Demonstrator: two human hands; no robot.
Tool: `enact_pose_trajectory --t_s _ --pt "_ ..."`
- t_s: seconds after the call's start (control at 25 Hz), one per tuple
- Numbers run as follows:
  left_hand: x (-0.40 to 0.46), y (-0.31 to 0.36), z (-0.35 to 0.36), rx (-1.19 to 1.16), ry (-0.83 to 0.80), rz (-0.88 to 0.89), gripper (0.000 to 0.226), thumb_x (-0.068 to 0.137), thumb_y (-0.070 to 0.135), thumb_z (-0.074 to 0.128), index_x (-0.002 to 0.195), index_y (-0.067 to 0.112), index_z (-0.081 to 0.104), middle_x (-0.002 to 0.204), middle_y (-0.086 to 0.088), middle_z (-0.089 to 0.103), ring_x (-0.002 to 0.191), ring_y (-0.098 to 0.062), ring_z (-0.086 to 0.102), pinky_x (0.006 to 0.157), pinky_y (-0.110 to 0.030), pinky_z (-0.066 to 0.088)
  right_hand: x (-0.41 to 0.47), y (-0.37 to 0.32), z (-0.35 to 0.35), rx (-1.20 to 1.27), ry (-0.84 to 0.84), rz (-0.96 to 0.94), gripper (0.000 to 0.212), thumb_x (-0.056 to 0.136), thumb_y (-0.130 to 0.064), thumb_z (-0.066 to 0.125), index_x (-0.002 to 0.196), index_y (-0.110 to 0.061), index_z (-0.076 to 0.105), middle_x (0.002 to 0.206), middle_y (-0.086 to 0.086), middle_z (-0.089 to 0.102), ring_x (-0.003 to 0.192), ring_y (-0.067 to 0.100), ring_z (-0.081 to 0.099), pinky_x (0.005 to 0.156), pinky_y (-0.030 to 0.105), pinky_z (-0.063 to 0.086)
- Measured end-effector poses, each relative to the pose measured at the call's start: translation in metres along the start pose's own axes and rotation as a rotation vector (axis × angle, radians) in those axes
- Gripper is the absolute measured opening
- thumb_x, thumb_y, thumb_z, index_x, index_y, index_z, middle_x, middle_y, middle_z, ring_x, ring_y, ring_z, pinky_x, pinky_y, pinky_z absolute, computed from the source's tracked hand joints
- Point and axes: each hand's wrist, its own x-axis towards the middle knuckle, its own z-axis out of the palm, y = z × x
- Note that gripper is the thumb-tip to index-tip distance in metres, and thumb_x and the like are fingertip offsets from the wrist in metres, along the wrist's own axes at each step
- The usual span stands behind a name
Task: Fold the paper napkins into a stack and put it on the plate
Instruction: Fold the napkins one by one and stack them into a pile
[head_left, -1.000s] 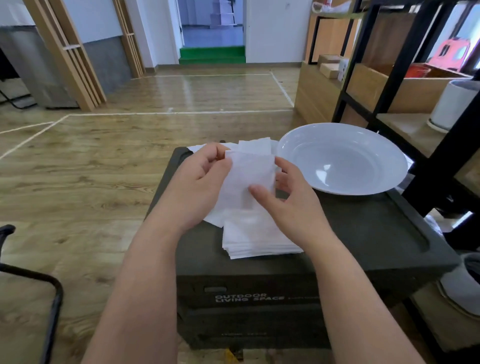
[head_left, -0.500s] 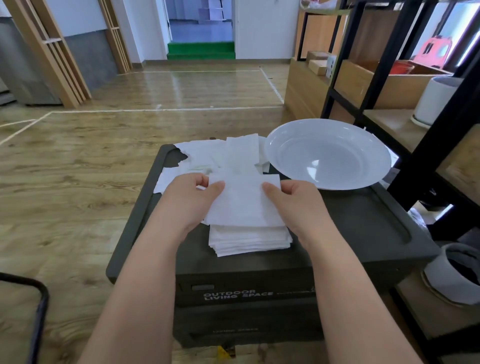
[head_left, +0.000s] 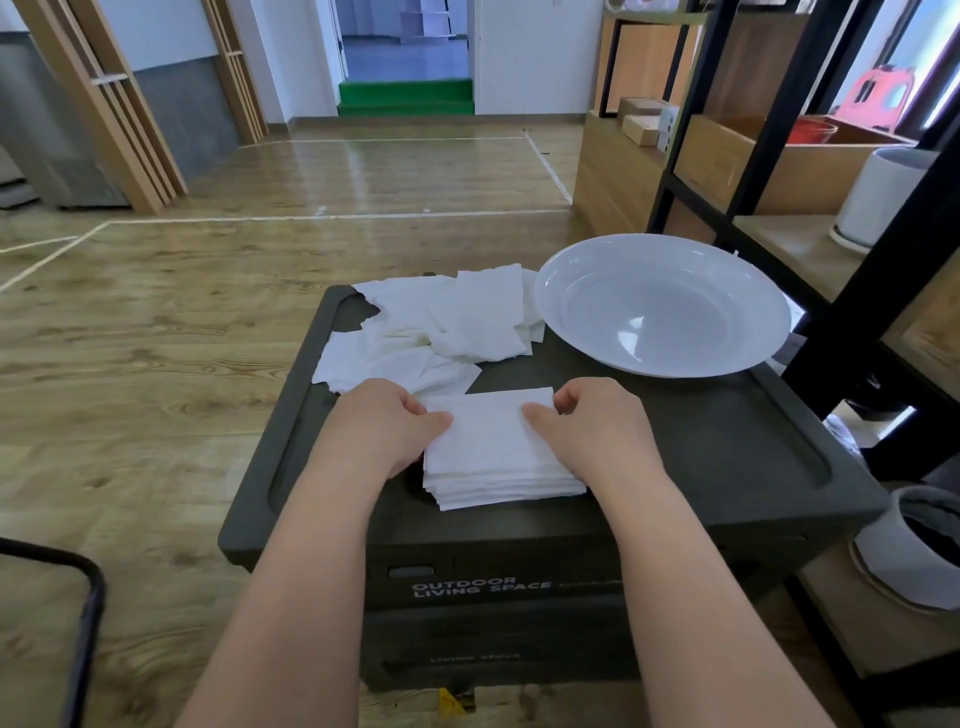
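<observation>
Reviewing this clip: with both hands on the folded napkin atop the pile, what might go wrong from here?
1. The stack sits with its layers fanned at the front edge; lifting it to the plate may let sheets slide apart.
2. The left hand and right hand pinch only the top napkin, so it might land skewed.
3. Loose napkins remain unfolded, crumpled close by.

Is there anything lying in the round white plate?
No, the round white plate shows only its bare glossy bowl.
</observation>
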Motion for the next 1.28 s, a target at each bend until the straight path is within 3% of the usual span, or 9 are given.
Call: enact_pose_trajectory --t_s 0.2,0.32,0.44,0.56,0.72,0.88,1.04,1.12,1.28 --pt "0.002 -0.004 -0.002 0.036 0.057 0.011 0.026 0.079 0.038 0.071 0.07 0.022 0.054 0.071 0.004 0.06 0.059 -0.01 0.051 0.048 -0.025 0.033 -0.002 -0.004 0.0 -0.057 0.08 -0.003 0.022 0.081 -0.036 0.066 0.088 -0.022 0.05 0.075 -0.012 0.049 0.064 0.005 0.044 0.049 0.02 0.03" --pt "0.006 -0.01 -0.013 -0.072 0.311 0.097 0.023 0.079 0.036 0.069 0.067 0.024 0.054 0.067 0.009 0.057 0.06 -0.014 0.054 0.049 -0.025 0.034 -0.007 -0.012 -0.002 -0.001 0.214 -0.18 0.02 0.083 -0.029 0.067 0.094 -0.025 0.051 0.069 -0.015 0.046 0.064 0.005 0.048 0.052 0.015 0.033" --pt "0.012 -0.018 -0.025 -0.108 0.489 0.129 0.019 0.08 0.032 0.067 0.069 0.028 0.053 0.067 0.012 0.058 0.067 -0.015 0.057 0.049 -0.024 0.033 -0.013 -0.02 0.001 0.015 0.077 -0.278 0.009 0.084 -0.03 0.064 0.086 -0.031 0.056 0.067 -0.014 0.051 0.064 0.002 0.05 0.052 0.015 0.036" --pt "0.015 -0.024 -0.022 -0.058 0.434 0.201 0.018 0.076 0.027 0.07 0.073 0.032 0.053 0.075 0.015 0.057 0.074 -0.01 0.054 0.052 -0.022 0.032 -0.014 -0.019 0.008 -0.06 -0.127 -0.252 0.006 0.085 -0.03 0.06 0.091 -0.029 0.059 0.077 -0.015 0.053 0.073 0.003 0.053 0.057 0.019 0.04" --pt "0.018 -0.024 -0.01 0.15 0.365 0.381 0.024 0.07 0.029 0.076 0.087 0.028 0.06 0.09 0.008 0.053 0.09 -0.014 0.045 0.068 -0.026 0.034 -0.011 -0.016 0.008 -0.056 -0.142 -0.245 0.007 0.084 -0.03 0.06 0.092 -0.03 0.06 0.077 -0.017 0.052 0.073 0.002 0.051 0.057 0.013 0.038" --pt "0.019 -0.023 -0.003 0.249 0.43 0.357 0.01 0.082 0.022 0.064 0.09 0.02 0.068 0.093 -0.001 0.058 0.093 -0.021 0.048 0.069 -0.028 0.037 -0.012 -0.015 0.007 -0.032 -0.146 -0.24 0.005 0.084 -0.031 0.062 0.089 -0.031 0.06 0.076 -0.016 0.053 0.07 -0.001 0.051 0.054 0.014 0.036" --pt "0.01 -0.01 -0.017 0.068 0.546 0.463 0.006 0.085 0.026 0.063 0.083 0.022 0.068 0.09 0.006 0.063 0.088 -0.015 0.051 0.068 -0.024 0.034 -0.014 -0.018 0.003 0.045 -0.051 -0.239 0.004 0.085 -0.033 0.062 0.085 -0.034 0.057 0.073 -0.015 0.057 0.067 -0.001 0.053 0.052 0.014 0.035" --pt "-0.001 0.0 -0.029 -0.121 0.561 0.522 0.005 0.083 0.029 0.065 0.079 0.031 0.065 0.082 0.016 0.062 0.079 -0.001 0.052 0.061 -0.015 0.036 -0.013 -0.02 0.0 0.158 0.052 -0.248 0.009 0.085 -0.035 0.063 0.089 -0.036 0.056 0.076 -0.017 0.057 0.069 -0.003 0.054 0.055 0.012 0.035" --pt "-0.024 0.015 -0.044 -0.416 0.464 0.616 0.009 0.083 0.029 0.068 0.078 0.036 0.065 0.065 0.03 0.06 0.056 0.009 0.051 0.049 -0.004 0.036 -0.015 -0.025 -0.007 0.464 0.093 -0.281 0.047 0.076 -0.041 0.071 0.116 -0.042 0.046 0.106 -0.022 0.054 0.095 -0.007 0.052 0.071 0.011 0.042"
